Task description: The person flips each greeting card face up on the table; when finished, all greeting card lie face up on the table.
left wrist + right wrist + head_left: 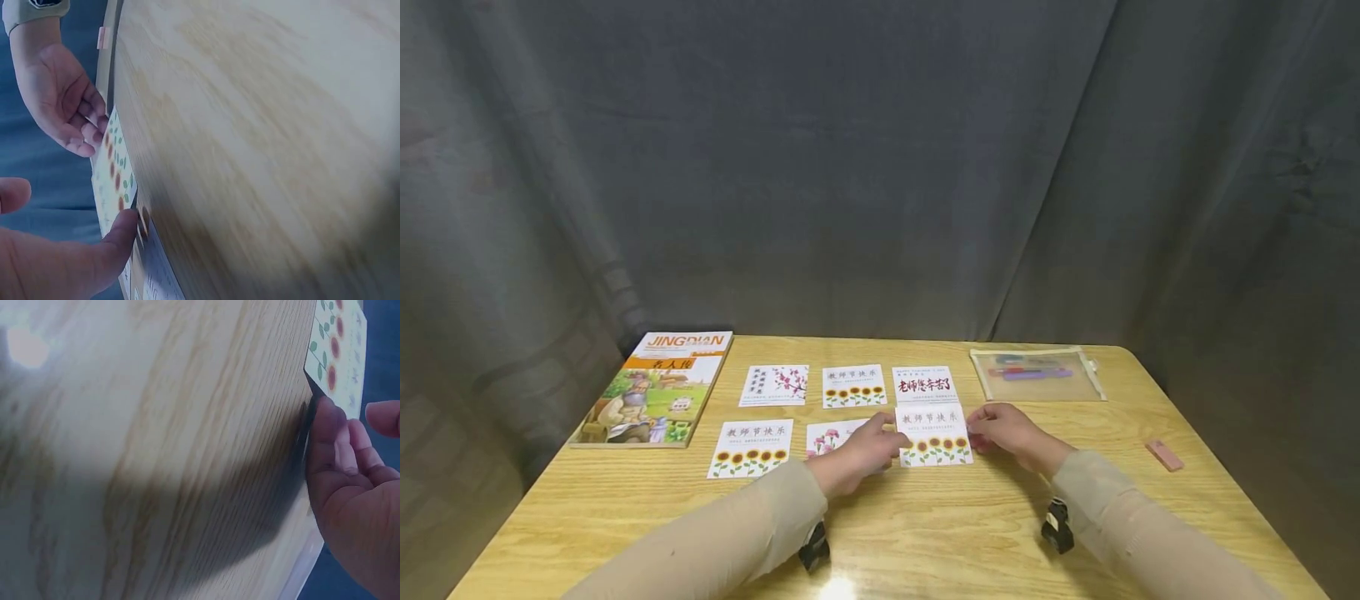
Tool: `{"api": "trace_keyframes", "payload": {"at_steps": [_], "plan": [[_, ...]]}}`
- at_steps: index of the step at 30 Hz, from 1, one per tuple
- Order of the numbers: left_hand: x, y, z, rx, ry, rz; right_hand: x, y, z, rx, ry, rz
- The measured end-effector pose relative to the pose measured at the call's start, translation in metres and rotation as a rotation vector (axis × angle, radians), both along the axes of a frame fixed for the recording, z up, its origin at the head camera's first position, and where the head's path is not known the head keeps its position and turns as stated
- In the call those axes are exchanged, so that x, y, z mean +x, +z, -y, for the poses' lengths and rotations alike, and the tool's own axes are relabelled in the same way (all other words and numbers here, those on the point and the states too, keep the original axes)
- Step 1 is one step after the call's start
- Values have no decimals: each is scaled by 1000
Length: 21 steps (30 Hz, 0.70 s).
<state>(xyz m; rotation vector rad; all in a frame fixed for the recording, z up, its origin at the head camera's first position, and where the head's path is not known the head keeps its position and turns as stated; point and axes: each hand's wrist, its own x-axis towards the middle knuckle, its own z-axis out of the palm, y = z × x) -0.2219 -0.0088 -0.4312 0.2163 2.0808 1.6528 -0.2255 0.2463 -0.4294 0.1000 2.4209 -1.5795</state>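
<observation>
A white card with printed sunflowers point(936, 439) is held between both hands, just above the table. My left hand point(859, 457) grips its left edge; in the left wrist view the thumb point(122, 234) lies at the card's near corner, and the index finger stands apart. My right hand point(1011, 433) is at the opposite edge, its fingertips point(329, 412) right at the corner in the right wrist view. Behind it lies a card with red lettering point(923, 385). A pink-flower card point(831, 436) is partly hidden by the left hand.
Other cards lie flat: a blossom card point(775, 385) and two sunflower cards point(854, 387). At the back left is an illustrated book point(658, 387). A translucent zip pouch with pens point(1037, 387) lies at back right, a pink eraser point(1164, 455) near the right edge.
</observation>
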Motion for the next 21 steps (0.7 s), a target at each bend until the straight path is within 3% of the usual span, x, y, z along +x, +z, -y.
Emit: {"api": "trace_keyframes", "payload": {"at_steps": [9, 21], "plan": [[8, 6, 0, -68, -59, -84, 3, 7, -3, 10, 57, 46], [8, 5, 2, -92, -91, -104, 6, 10, -2, 40, 71, 39]]}}
